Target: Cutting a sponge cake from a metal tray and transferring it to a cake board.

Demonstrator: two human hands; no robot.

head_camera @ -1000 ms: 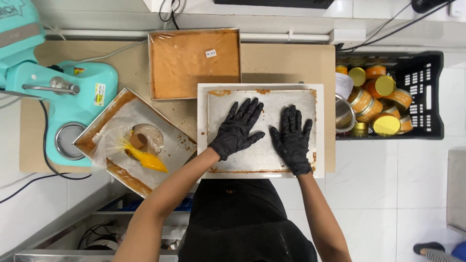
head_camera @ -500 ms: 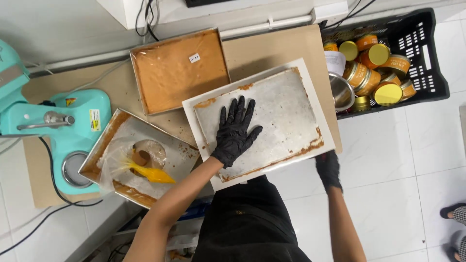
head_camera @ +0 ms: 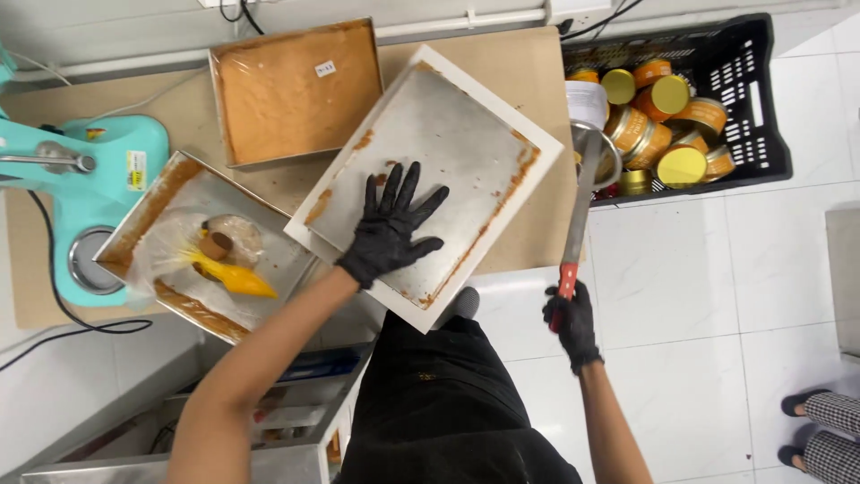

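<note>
The big metal tray (head_camera: 448,161) sits in the middle of the frame, turned at a slant on the bench (head_camera: 528,63). Its lower corner sticks out past the bench edge, so it could tip and fall to the floor if the push on it comes off or presses too far out. There is brown sticky stuff along its rim, and that could make the glove slip.

The left hand (head_camera: 387,229) in a black glove lies flat on the tray with its fingers spread wide, pressing down. The arm reaches up from the lower left of the frame.

The right hand (head_camera: 570,321) is at the lower right, off the bench, over the white floor. It is closed tight around the red handle of a long flat knife (head_camera: 580,204). The blade points up toward the black crate (head_camera: 761,108) of orange and yellow tins (head_camera: 681,166). The blade is close to the tray's right edge and could bump it, or hit a metal bowl (head_camera: 598,152) by the crate. The sharp blade could also cut the other hand if it swings that way.
</note>
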